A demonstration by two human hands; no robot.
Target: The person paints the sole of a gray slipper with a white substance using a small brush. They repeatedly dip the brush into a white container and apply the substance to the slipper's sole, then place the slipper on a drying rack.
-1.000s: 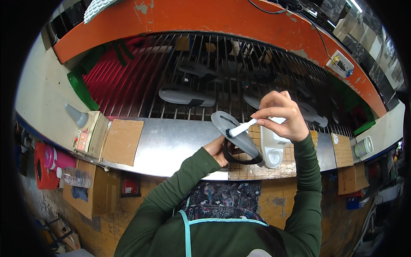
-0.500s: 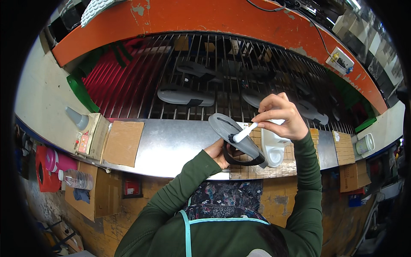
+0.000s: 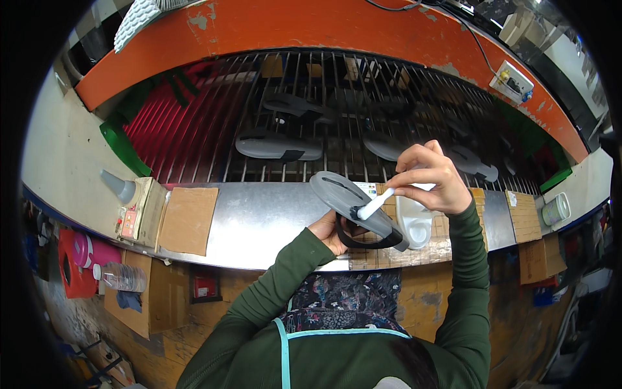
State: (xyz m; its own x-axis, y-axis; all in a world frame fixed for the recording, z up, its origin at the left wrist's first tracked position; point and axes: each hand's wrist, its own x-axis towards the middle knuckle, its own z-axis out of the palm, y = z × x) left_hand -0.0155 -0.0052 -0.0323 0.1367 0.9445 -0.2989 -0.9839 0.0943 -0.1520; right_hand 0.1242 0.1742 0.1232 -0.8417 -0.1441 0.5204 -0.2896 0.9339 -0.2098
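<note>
My left hand (image 3: 329,233) grips a grey sandal (image 3: 338,193) with a black strap, tilted above the near edge of the bench; the sandal hides some of its fingers. Pinched between the thumb and fingers of my right hand (image 3: 435,180) is a white-handled brush (image 3: 375,205). Its dark bristles touch the upper face of the sandal near the strap slot. Just below my right hand stands a white plastic container (image 3: 414,227) on the bench, partly covered by the hand.
Beyond the metal bench (image 3: 249,217) runs a rack of metal bars (image 3: 214,152), bearing several grey sandals (image 3: 275,146). A cardboard sheet (image 3: 188,220) and a control box (image 3: 144,211) are at left. A white tub (image 3: 556,209) stands at right. An orange beam (image 3: 278,29) spans the back.
The whole view has shifted slightly. The sandal and brush sit a little further left; the bristles still touch the sandal, and both hands keep their hold.
</note>
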